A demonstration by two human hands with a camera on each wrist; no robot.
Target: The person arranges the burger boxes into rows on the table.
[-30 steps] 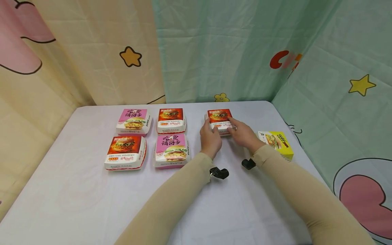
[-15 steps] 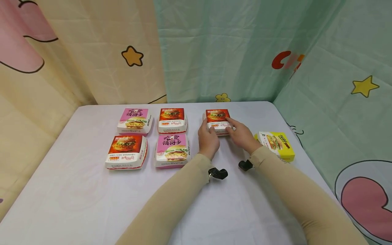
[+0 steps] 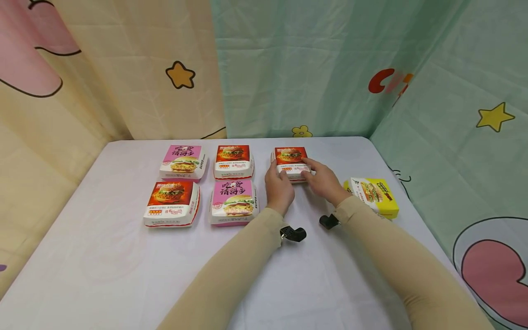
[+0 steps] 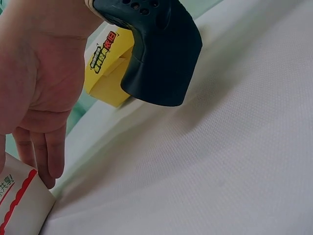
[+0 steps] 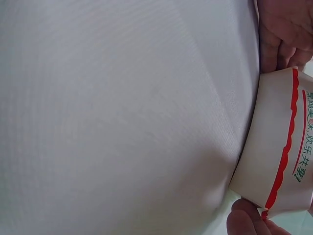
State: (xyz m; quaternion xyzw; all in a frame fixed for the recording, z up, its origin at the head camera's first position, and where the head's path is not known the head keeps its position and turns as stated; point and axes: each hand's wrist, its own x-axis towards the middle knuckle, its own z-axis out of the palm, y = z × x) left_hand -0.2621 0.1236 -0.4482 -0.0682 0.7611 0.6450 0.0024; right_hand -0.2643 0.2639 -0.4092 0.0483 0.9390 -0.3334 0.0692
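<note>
A red-and-white burger box lies at the back of the table, right of centre, between both hands. My left hand holds its left side, thumb on the front edge. On the opposite side my right hand grips it, with fingers at the right edge and thumb at the front. The right wrist view shows the box's white side close to the cloth, the left hand above it and right-hand fingers below. In the left wrist view only a corner of the box appears, beside the right hand.
Left of the hands, two more red burger boxes and two pink burger boxes form two rows. A yellow burger box sits by the right forearm. White cloth covers the table; printed curtains hang behind and beside it.
Both hands have slid the held burger box a short way left, towards the other boxes. More of the yellow box shows beside the right sleeve. The head view has shifted slightly.
</note>
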